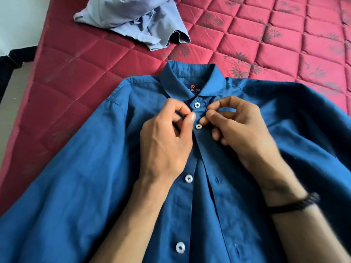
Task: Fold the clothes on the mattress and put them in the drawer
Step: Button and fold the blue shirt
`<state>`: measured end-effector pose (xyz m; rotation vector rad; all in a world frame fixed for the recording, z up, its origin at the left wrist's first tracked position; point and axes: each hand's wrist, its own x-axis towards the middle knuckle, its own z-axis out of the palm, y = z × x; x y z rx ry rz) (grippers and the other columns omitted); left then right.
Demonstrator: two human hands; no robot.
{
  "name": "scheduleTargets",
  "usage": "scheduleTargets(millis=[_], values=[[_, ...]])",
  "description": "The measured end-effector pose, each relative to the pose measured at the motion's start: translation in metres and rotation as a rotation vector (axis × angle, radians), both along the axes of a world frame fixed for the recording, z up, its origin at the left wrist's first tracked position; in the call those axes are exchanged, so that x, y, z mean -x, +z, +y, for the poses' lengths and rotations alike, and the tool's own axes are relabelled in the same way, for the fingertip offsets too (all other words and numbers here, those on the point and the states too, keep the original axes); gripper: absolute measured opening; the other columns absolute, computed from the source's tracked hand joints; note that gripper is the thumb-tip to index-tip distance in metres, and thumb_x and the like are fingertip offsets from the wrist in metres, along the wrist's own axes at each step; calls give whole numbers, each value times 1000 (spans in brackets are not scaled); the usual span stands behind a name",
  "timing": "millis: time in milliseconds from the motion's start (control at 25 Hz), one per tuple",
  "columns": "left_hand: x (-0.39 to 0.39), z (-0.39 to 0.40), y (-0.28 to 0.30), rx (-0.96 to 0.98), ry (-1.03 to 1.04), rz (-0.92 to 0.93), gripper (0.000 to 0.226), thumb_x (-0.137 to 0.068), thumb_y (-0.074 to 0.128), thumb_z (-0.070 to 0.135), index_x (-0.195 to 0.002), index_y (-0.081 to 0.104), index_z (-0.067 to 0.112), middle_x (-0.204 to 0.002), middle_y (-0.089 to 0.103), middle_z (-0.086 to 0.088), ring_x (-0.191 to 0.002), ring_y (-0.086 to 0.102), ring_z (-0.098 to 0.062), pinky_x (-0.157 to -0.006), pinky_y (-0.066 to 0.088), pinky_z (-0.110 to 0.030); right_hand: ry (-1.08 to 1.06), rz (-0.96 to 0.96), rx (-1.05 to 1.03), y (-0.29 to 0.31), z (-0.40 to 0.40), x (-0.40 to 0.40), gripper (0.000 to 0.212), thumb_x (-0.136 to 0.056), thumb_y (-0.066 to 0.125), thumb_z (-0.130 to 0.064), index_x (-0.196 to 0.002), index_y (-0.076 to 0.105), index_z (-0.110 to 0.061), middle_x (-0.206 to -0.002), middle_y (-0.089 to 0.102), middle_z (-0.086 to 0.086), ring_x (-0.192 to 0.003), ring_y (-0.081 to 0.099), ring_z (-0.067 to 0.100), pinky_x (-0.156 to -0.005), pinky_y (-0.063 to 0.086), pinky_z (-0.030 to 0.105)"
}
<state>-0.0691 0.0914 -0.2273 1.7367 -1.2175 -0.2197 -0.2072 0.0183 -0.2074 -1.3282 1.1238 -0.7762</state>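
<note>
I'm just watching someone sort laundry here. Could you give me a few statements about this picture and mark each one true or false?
1. The dark blue shirt lies front-up on the red mattress. True.
2. Both hands are near the collar. True: the left hand and right hand pinch the placket.
3. The light blue garment is neatly folded. False: it lies crumpled.
4. The left wrist wears a black band. False: the black band is on the right wrist.

blue shirt (pixel 95 186) hem and sleeves cut off by frame edges, collar label (pixel 193 87) partly hidden
</note>
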Motion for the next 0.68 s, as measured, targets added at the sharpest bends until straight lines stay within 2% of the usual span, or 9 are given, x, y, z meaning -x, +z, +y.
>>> scheduleTargets(millis=[80,160,240,320,400,440,520,600,680], values=[[1,-2,-7,5,19,-33,10,-98,66,28,-91,62,21,-65,62,7,-54,56,-13,-59,49,-41,-108,62,110,-9,3,-6,6,-100,62,-13,-98,61,-8,-77,77,5,-42,49,11,-39,36,21],[3,-1,-8,3,6,-55,10,-98,64,26,-91,62,19,-69,65,6,-59,59,-16,-63,48,-43,-161,135,225,-14,10,-7,8,-99,62,-18,-95,61,-11,-74,76,2,-45,56,12,-46,45,25],[3,10,1,-1,6,-129,4,-98,63,20,-98,64,17,-82,70,5,-73,64,-22,-71,49,-44,-157,263,351,-9,26,-5,4,-96,64,-19,-98,65,-15,-79,75,-3,-57,64,10,-63,56,35],[11,35,9,-50,-40,-208,23,-99,59,16,-122,62,13,-105,70,-2,-95,63,-26,-86,49,-46,-63,393,445,0,54,-2,18,-92,63,-12,-110,66,-13,-98,72,-1,-80,68,13,-84,56,40],[30,95,4,-203,-87,-362,50,-104,48,25,-151,42,14,-142,57,-8,-128,52,-30,-109,41,-48,97,541,550,1,109,12,35,-88,56,-9,-122,64,-11,-120,64,8,-109,62,26,-102,48,44],[43,131,-2,-299,-88,-440,56,-106,40,34,-159,31,17,-158,44,-8,-145,39,-30,-118,32,-49,141,626,596,-5,141,24,41,-87,53,-11,-128,62,-12,-131,59,11,-122,56,32,-110,42,44],[65,207,-8,-401,-69,-546,62,-107,28,47,-163,22,20,-170,22,-4,-158,15,-26,-125,19,-52,174,758,668,-10,208,53,46,-94,53,-16,-139,57,-15,-151,46,13,-140,42,34,-120,33,45],[76,261,-10,-485,-115,-585,69,-105,23,55,-164,22,17,-172,14,-4,-159,8,-25,-126,15,-56,151,806,644,-2,263,75,50,-96,57,-13,-145,51,-14,-155,40,15,-143,38,34,-121,32,46],[80,285,-9,-554,-146,-569,76,-102,21,60,-164,20,15,-172,11,-4,-159,6,-27,-125,15,-59,82,843,541,6,297,86,57,-88,58,-7,-144,48,-10,-142,45,17,-125,47,38,-112,41,47]])
